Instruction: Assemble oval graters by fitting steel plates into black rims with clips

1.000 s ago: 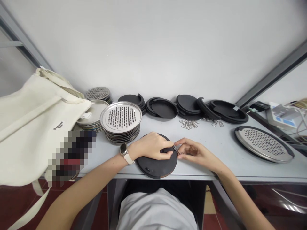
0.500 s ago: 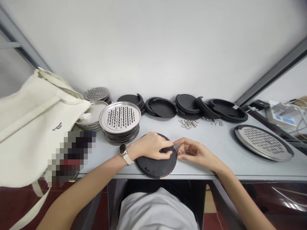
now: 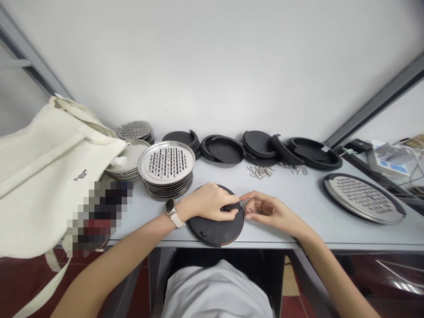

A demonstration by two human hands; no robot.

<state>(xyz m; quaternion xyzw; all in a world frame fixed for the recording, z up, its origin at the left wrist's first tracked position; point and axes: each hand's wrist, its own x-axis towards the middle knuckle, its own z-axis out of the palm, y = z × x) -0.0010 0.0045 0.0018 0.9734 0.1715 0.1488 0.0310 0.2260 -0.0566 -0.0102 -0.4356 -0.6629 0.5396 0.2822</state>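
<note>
As a second ago, a bent silver wire clip is pinched in the right grip beside a round black plastic disc, covered by the left grip, its closure unclear; work seems paused.

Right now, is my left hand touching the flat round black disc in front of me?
Touching. The head view shows the left hand palm down on the flat round black disc, hiding part of its top, with no gap visible between them.
</note>
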